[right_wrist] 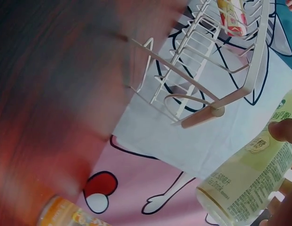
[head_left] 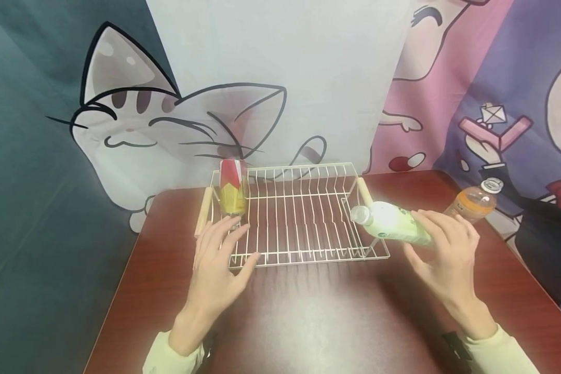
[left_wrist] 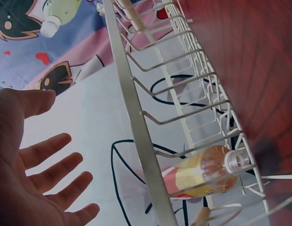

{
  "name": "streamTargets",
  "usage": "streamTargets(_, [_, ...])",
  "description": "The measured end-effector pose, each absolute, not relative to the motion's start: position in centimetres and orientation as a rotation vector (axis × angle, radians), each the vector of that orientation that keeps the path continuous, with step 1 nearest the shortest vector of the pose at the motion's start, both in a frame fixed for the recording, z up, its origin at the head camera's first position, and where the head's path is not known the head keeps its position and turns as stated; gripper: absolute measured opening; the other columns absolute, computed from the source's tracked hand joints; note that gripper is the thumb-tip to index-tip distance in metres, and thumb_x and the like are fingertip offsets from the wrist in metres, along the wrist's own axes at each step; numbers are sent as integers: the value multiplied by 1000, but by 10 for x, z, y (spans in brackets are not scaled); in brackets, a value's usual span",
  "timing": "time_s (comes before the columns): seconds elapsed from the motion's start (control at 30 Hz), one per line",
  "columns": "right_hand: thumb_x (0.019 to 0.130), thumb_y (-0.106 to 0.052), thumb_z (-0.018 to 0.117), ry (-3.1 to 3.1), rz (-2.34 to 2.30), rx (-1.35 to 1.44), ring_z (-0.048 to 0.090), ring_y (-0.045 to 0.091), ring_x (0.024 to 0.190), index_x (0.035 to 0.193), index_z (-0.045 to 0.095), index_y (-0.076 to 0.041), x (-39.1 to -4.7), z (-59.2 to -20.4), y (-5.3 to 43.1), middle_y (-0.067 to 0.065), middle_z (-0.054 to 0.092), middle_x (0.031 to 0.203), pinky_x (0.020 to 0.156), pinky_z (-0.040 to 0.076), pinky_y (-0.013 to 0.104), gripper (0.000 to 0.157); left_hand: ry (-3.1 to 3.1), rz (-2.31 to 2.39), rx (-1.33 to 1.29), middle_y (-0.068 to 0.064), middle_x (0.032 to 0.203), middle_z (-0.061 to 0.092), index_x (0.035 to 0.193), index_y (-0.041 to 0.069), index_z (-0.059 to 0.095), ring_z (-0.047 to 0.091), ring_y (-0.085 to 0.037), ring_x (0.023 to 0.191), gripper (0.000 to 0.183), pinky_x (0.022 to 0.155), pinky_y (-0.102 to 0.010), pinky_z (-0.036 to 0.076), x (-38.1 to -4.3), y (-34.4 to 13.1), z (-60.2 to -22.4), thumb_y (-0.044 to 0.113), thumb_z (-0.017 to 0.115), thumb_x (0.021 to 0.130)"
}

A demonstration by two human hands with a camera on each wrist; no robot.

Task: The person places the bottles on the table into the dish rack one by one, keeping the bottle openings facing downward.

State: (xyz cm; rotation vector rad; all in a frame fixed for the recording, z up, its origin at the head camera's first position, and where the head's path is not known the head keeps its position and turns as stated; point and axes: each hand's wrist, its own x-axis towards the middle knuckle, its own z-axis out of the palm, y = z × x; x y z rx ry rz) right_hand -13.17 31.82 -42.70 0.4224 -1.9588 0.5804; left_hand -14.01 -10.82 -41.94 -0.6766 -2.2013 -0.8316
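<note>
My right hand (head_left: 449, 254) grips a pale green bottle (head_left: 397, 222) by its base end. The bottle lies tilted in the air with its white cap pointing left, over the right end of a white wire dish rack (head_left: 290, 254). In the right wrist view the thumb presses on the green bottle's label (right_wrist: 258, 143). My left hand (head_left: 217, 265) is held with spread fingers in front of the rack's left end and holds nothing. Just beyond it, a bottle with a red and yellow label (head_left: 232, 187) sits inside the rack, its cap end toward me.
A bottle with an orange label (head_left: 474, 202) stands on the red-brown table (head_left: 299, 317) at the right, behind my right hand. The rack has wooden handles (head_left: 204, 210) at both ends. Cartoon-printed cloth (head_left: 280, 62) hangs behind and beside the table.
</note>
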Motion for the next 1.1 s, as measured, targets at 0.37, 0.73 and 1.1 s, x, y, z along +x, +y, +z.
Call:
streamTargets(0.37, [102, -28, 67, -1844, 507, 613, 64, 52, 104, 118, 81, -1, -131, -415, 295, 27, 75, 113, 125, 30, 49, 34, -2184, -787, -826, -20, 145, 67, 138, 1, 72, 58, -45, 141, 56, 133, -55, 27, -136, -96, -411, 26, 86, 91])
streamTargets(0.73, [88, -7, 66, -1769, 472, 731, 65, 52, 96, 114, 83, -5, -127, -405, 270, 26, 76, 108, 123, 34, 49, 31, -2154, -741, -938, -16, 144, 69, 140, 5, 72, 66, -37, 131, 61, 112, -55, 53, -131, -83, -401, 33, 89, 89])
streamTargets(1.1, [93, -9, 63, -1755, 409, 816, 67, 44, 93, 113, 83, -6, -121, -405, 247, 22, 77, 104, 124, 33, 50, 29, -2270, -693, -1054, -12, 145, 69, 149, 9, 65, 69, -28, 130, 81, 106, -44, 60, -132, -59, -405, 44, 95, 83])
